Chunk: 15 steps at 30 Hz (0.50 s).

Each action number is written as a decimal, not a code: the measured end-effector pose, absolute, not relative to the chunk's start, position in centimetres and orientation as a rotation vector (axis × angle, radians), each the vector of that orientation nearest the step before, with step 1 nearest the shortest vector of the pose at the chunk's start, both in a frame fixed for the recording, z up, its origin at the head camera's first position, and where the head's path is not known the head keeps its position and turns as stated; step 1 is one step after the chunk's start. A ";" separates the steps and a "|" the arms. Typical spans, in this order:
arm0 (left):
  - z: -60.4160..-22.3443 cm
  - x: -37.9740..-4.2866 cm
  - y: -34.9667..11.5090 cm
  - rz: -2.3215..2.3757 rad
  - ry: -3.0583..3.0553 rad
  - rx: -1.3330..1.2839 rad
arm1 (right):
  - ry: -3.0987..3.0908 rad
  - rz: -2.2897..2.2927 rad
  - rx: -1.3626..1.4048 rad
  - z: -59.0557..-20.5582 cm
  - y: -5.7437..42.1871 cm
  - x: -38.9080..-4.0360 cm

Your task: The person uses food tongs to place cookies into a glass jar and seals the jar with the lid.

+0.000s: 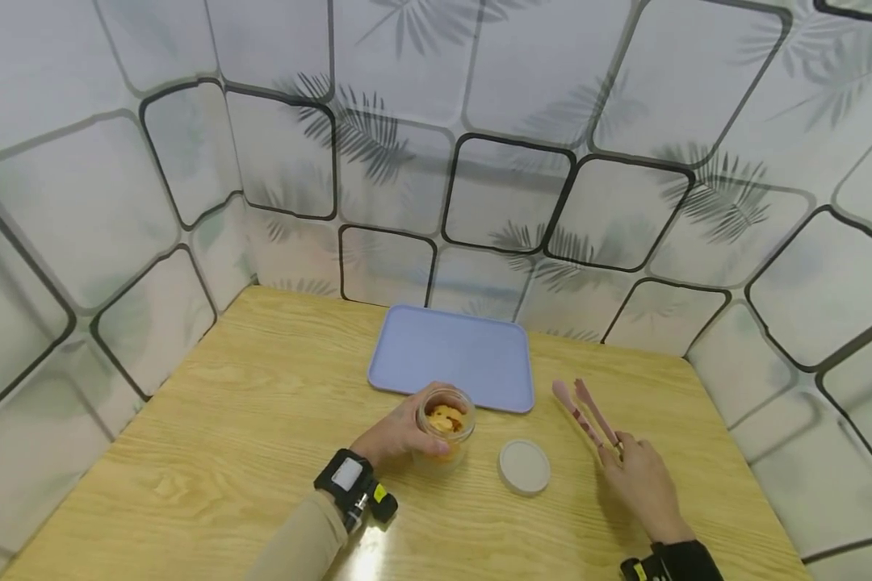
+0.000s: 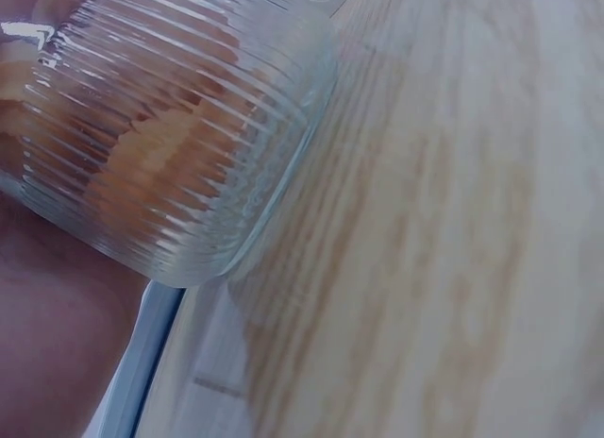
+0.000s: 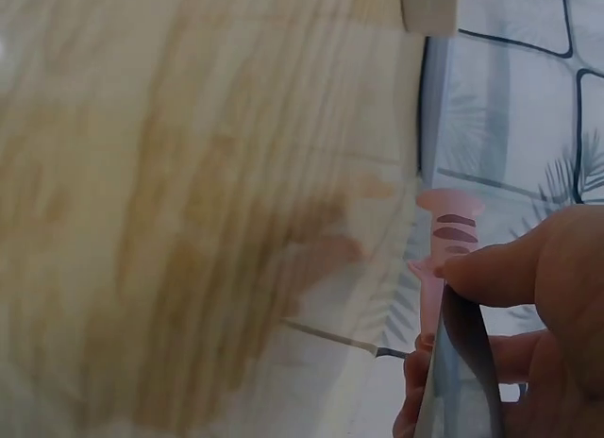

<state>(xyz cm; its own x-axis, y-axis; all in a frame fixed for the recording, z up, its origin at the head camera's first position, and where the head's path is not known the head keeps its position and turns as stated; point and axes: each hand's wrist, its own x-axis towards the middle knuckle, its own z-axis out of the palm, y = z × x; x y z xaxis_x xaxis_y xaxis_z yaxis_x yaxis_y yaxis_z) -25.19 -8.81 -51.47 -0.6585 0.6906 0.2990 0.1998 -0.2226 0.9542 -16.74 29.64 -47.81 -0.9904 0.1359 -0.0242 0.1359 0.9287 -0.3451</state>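
Observation:
My left hand [image 1: 400,429] grips a ribbed glass jar [image 1: 456,429] round its side, near the middle of the table. Through its uncovered mouth, orange-yellow crinkled pieces [image 1: 445,419] show; they also press against the glass in the left wrist view. On the right, my right hand [image 1: 643,484] holds a pair of tongs [image 1: 584,420] with pink tips and metal arms [image 3: 462,353], thumb on one arm and fingers on the other. The two pink tips stand apart, pointing away from me, with nothing between them. A round whitish lid [image 1: 524,467] lies between the jar and the right hand.
Behind the jar lies a blue-lavender rectangular tray [image 1: 450,355], near the far edge of the wooden table [image 1: 225,436]. Patterned cloth [image 1: 392,177] hangs along the back and both sides.

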 end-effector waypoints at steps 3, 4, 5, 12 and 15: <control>-51.6 -25.2 -8.7 1.944 1.682 1.050 | -3.111 0.563 -0.245 -48.1 30.0 -16.9; -51.6 -25.3 -8.6 1.948 1.676 1.050 | -3.117 0.567 -0.247 -48.1 30.0 -16.9; -51.6 -25.3 -8.6 1.948 1.675 1.050 | -3.121 0.570 -0.252 -48.1 30.1 -17.0; -51.7 -25.4 -8.3 1.951 1.681 1.046 | -3.130 0.556 -0.201 -48.8 30.2 -17.0; -51.7 -25.5 -8.0 1.951 1.671 1.054 | -3.133 0.559 -0.174 -48.9 30.3 -17.1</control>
